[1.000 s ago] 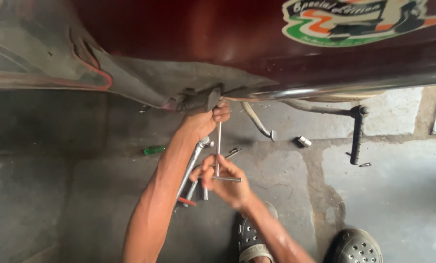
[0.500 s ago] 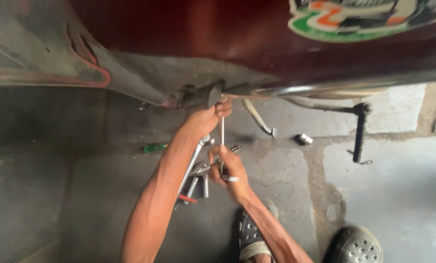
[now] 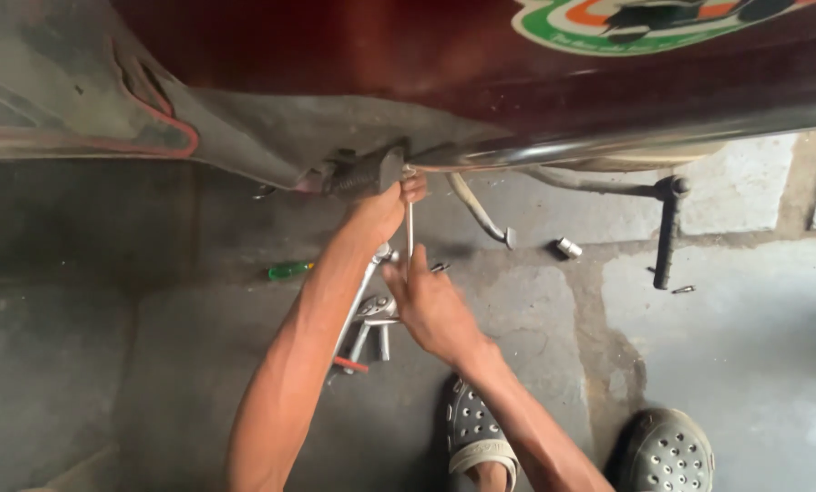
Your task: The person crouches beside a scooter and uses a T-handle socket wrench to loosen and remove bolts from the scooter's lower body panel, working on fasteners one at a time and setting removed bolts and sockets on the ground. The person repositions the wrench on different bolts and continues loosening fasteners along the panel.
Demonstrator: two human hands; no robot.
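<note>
**Both hands on a T-handle wrench under a maroon scooter**

The left hand (image 3: 382, 211) has its fingers curled at the top end of a slim steel T-handle wrench (image 3: 410, 232), right where the shaft meets the dark bracket (image 3: 364, 173) under the scooter's body; the thumb and forefinger pinch close around the shaft tip. The right hand (image 3: 433, 308) closes over the lower end of the same shaft, fingers wrapped shut, so the crossbar is mostly hidden beneath the palm. The wrench stands nearly upright between the two hands, just left of the scene's middle.

Under the left forearm lies a small cluster of spanners and wrenches (image 3: 369, 319) on the concrete floor (image 3: 745, 364), one with a red tip. To their left rests a green-handled screwdriver (image 3: 289, 270). Right of the hands, the side stand (image 3: 481, 214) angles down to the floor, with a small steel socket (image 3: 568, 247) beyond it and the black centre stand (image 3: 667, 232) further right. The maroon body panel (image 3: 353, 46) fills the far side. Near the bottom edge, two grey perforated clogs (image 3: 667, 453) sit on the floor.
</note>
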